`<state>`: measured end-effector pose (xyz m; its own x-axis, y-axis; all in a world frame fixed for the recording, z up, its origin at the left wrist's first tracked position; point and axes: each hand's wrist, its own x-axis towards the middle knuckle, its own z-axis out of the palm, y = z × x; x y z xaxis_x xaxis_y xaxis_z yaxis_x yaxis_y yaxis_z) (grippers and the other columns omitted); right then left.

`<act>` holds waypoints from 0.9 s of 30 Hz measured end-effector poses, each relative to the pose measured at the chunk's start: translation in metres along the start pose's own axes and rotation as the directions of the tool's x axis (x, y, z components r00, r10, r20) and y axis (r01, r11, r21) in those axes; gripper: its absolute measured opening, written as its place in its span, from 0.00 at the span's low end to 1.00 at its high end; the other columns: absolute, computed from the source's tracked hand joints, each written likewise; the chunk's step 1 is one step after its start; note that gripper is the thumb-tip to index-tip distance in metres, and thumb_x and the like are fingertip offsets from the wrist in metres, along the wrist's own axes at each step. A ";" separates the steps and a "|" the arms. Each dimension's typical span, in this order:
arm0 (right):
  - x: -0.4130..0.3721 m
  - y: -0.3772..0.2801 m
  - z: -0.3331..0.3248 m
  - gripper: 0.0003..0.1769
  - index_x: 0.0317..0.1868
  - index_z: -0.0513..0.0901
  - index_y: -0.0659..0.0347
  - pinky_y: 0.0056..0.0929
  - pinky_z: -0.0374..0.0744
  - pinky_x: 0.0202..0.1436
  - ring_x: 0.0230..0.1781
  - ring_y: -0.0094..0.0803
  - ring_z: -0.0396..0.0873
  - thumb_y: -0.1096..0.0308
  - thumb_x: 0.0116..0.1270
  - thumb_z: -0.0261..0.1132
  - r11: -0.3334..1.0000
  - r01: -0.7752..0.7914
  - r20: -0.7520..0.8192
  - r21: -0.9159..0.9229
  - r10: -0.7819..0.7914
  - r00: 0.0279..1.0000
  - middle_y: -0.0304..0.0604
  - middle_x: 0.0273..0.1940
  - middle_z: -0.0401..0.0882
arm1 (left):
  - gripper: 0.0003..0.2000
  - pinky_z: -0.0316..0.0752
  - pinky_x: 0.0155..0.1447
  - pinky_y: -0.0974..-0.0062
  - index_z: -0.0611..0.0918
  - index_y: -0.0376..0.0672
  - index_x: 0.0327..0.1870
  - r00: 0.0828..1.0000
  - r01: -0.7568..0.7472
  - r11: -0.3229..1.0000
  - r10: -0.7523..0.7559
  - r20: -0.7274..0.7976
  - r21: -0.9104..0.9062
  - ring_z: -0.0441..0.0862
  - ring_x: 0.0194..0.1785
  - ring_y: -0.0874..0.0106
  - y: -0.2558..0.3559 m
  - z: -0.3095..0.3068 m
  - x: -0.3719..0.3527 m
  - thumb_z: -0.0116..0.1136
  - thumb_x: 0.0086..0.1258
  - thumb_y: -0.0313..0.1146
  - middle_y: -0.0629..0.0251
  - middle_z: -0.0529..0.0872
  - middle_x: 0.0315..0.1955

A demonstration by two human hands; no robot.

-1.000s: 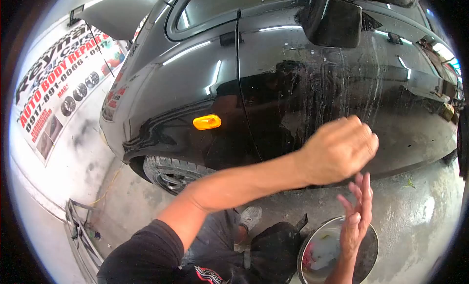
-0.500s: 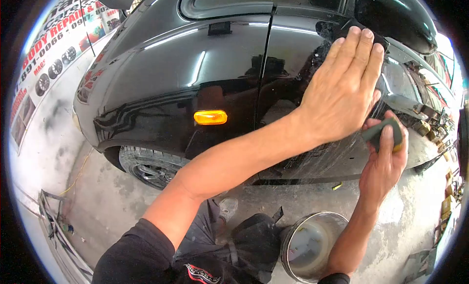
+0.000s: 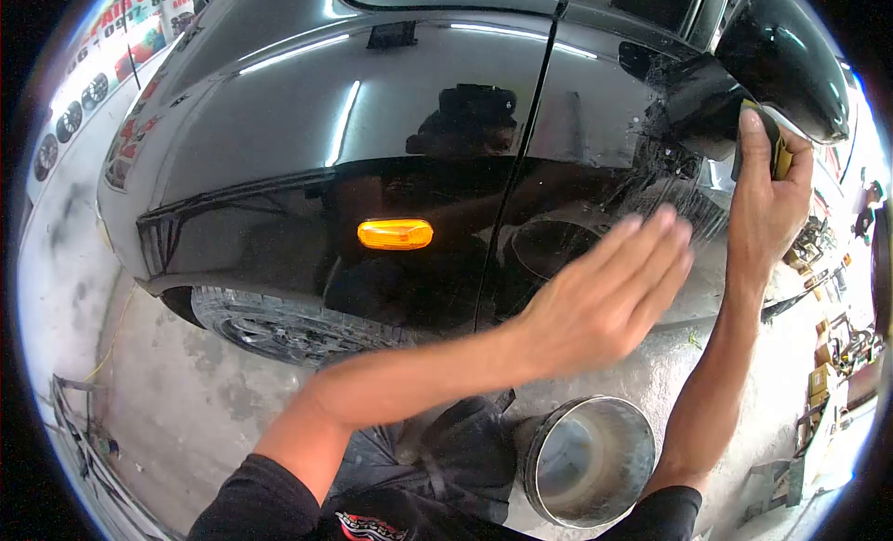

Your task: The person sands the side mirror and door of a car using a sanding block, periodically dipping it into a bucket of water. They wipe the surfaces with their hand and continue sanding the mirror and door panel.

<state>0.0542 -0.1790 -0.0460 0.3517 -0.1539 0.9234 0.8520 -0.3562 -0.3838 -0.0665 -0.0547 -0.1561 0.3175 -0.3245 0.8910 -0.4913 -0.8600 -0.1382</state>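
Note:
My right hand (image 3: 770, 183) pinches a piece of folded sandpaper (image 3: 779, 150), dark on one face and yellowish on the other, thumb along its near side. It is raised just below the black side mirror (image 3: 786, 62). My left hand (image 3: 614, 294), slightly blurred, is flat with its fingers stretched out, holding nothing. It overlaps the lower part of the black car door (image 3: 595, 183) in this view. Wet streaks and whitish residue mark the door panel around and below the mirror.
Left of the door seam is the glossy front fender (image 3: 288, 150) with an orange side marker light (image 3: 395, 234). Beneath it sits the front wheel (image 3: 270, 327). A bucket (image 3: 591, 462) of cloudy water stands on the concrete floor by my legs. Assorted items line the floor at far right.
My left hand has come off the panel below the mirror, moving down and toward me. My right hand has risen with the sandpaper to near the mirror. The view has shifted slightly.

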 end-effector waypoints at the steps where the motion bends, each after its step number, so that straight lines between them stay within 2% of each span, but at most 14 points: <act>1: 0.001 0.001 0.003 0.20 0.45 0.86 0.66 0.25 0.78 0.47 0.38 0.24 0.79 0.54 0.72 0.75 0.999 0.000 -0.014 -0.046 -0.001 1.000 0.39 0.37 0.86 | 0.22 0.69 0.77 0.52 0.81 0.28 0.64 1.000 -0.006 0.999 0.006 0.016 -0.049 0.75 0.74 0.46 0.008 -0.005 -0.019 0.56 0.71 0.31 0.42 0.79 0.68; 3: 0.005 0.003 0.006 0.21 0.44 0.86 0.66 0.25 0.78 0.45 0.37 0.23 0.79 0.53 0.71 0.76 0.991 0.002 -0.050 -0.137 -0.009 0.999 0.39 0.36 0.86 | 0.20 0.73 0.75 0.54 0.83 0.32 0.61 0.997 0.048 0.988 -0.038 0.074 -0.147 0.78 0.72 0.50 0.023 -0.009 -0.053 0.58 0.71 0.30 0.46 0.82 0.66; 6: 0.004 0.006 0.012 0.20 0.41 0.87 0.65 0.24 0.77 0.42 0.34 0.23 0.77 0.53 0.69 0.77 0.996 -0.039 -0.029 -0.080 0.036 0.999 0.37 0.32 0.85 | 0.18 0.74 0.75 0.55 0.84 0.35 0.60 0.983 0.134 0.947 -0.092 0.156 -0.290 0.78 0.72 0.53 0.033 0.001 -0.099 0.59 0.72 0.29 0.49 0.82 0.66; 7: 0.004 0.005 0.013 0.20 0.41 0.87 0.65 0.24 0.77 0.42 0.33 0.22 0.77 0.53 0.69 0.77 0.996 -0.058 -0.010 -0.063 0.058 0.998 0.37 0.32 0.85 | 0.17 0.74 0.74 0.55 0.84 0.35 0.60 0.979 0.158 0.939 -0.109 0.172 -0.306 0.79 0.72 0.53 0.033 0.004 -0.108 0.60 0.72 0.29 0.49 0.82 0.66; 10: -0.005 -0.006 0.019 0.19 0.36 0.87 0.64 0.23 0.75 0.40 0.32 0.20 0.75 0.54 0.68 0.78 0.981 -0.075 0.032 -0.180 0.082 0.996 0.34 0.29 0.82 | 0.17 0.76 0.73 0.55 0.84 0.36 0.60 0.968 0.202 0.916 -0.134 0.211 -0.346 0.79 0.71 0.55 0.031 0.013 -0.130 0.61 0.71 0.28 0.50 0.83 0.65; 13: 0.008 -0.009 0.025 0.19 0.33 0.86 0.63 0.21 0.72 0.36 0.29 0.19 0.72 0.55 0.67 0.79 0.996 -0.016 -0.077 -0.085 0.009 0.997 0.31 0.28 0.80 | 0.17 0.77 0.73 0.56 0.85 0.36 0.59 0.963 0.216 0.907 -0.137 0.231 -0.363 0.81 0.69 0.55 0.025 0.022 -0.151 0.62 0.71 0.28 0.50 0.84 0.64; 14: 0.014 -0.008 0.021 0.18 0.32 0.85 0.62 0.21 0.69 0.33 0.28 0.18 0.69 0.56 0.66 0.79 0.997 -0.011 -0.036 0.074 0.014 0.999 0.28 0.27 0.78 | 0.17 0.77 0.73 0.56 0.85 0.36 0.59 0.959 0.230 0.900 -0.145 0.242 -0.372 0.81 0.68 0.56 0.026 0.025 -0.156 0.62 0.70 0.28 0.51 0.84 0.63; 17: 0.001 -0.016 0.025 0.17 0.31 0.85 0.62 0.21 0.67 0.31 0.26 0.17 0.67 0.58 0.66 0.79 0.995 -0.068 -0.037 -0.067 0.066 0.997 0.27 0.25 0.75 | 0.17 0.77 0.72 0.57 0.85 0.36 0.59 0.945 0.266 0.878 -0.156 0.288 -0.397 0.82 0.67 0.57 0.029 0.028 -0.167 0.63 0.69 0.27 0.52 0.85 0.62; 18: -0.002 -0.009 0.025 0.16 0.31 0.85 0.61 0.19 0.66 0.31 0.26 0.17 0.66 0.59 0.66 0.79 0.995 -0.061 0.001 -0.081 0.061 0.998 0.27 0.24 0.73 | 0.17 0.78 0.72 0.58 0.85 0.36 0.58 0.941 0.272 0.873 -0.153 0.303 -0.405 0.83 0.67 0.57 0.029 0.027 -0.169 0.64 0.69 0.27 0.52 0.85 0.61; 19: -0.010 -0.014 0.026 0.17 0.30 0.84 0.61 0.18 0.66 0.31 0.26 0.17 0.66 0.58 0.65 0.80 0.980 -0.008 0.044 -0.197 0.017 0.999 0.27 0.25 0.73 | 0.17 0.78 0.72 0.58 0.85 0.37 0.58 0.939 0.275 0.869 -0.150 0.309 -0.412 0.83 0.66 0.57 0.030 0.027 -0.170 0.63 0.69 0.27 0.52 0.86 0.61; 21: -0.005 -0.002 0.024 0.17 0.31 0.85 0.62 0.18 0.67 0.32 0.27 0.17 0.67 0.58 0.65 0.80 0.996 0.013 0.012 -0.090 -0.012 1.000 0.28 0.25 0.74 | 0.17 0.78 0.72 0.58 0.85 0.37 0.58 0.938 0.278 0.862 -0.148 0.314 -0.424 0.83 0.66 0.58 0.033 0.028 -0.169 0.63 0.69 0.28 0.52 0.86 0.61; 23: 0.010 -0.016 0.023 0.16 0.33 0.87 0.64 0.18 0.68 0.32 0.27 0.17 0.69 0.60 0.66 0.79 0.993 0.006 -0.016 -0.115 -0.008 1.000 0.29 0.27 0.77 | 0.16 0.78 0.72 0.58 0.85 0.37 0.58 0.937 0.273 0.865 -0.140 0.320 -0.421 0.83 0.65 0.58 0.035 0.030 -0.171 0.62 0.69 0.28 0.52 0.86 0.60; 24: 0.014 -0.015 0.023 0.15 0.36 0.88 0.65 0.18 0.72 0.34 0.29 0.18 0.74 0.61 0.67 0.79 0.997 0.034 0.015 -0.065 -0.033 0.999 0.33 0.29 0.83 | 0.16 0.78 0.72 0.58 0.86 0.37 0.57 0.937 0.271 0.866 -0.137 0.322 -0.420 0.84 0.65 0.58 0.035 0.032 -0.172 0.62 0.69 0.28 0.52 0.86 0.60; 27: 0.013 -0.011 0.013 0.12 0.40 0.90 0.65 0.19 0.78 0.40 0.33 0.18 0.79 0.63 0.69 0.77 0.943 0.207 0.023 -0.260 -0.208 0.978 0.37 0.33 0.87 | 0.16 0.78 0.72 0.58 0.86 0.37 0.57 0.935 0.285 0.852 -0.146 0.324 -0.439 0.84 0.65 0.57 0.035 0.032 -0.171 0.61 0.70 0.28 0.51 0.86 0.59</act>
<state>0.0543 -0.1648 -0.0292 0.1757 -0.0549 0.9829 0.7756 -0.6072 -0.1726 -0.1121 -0.0415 -0.3272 0.6313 -0.3059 0.7126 -0.6841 -0.6524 0.3260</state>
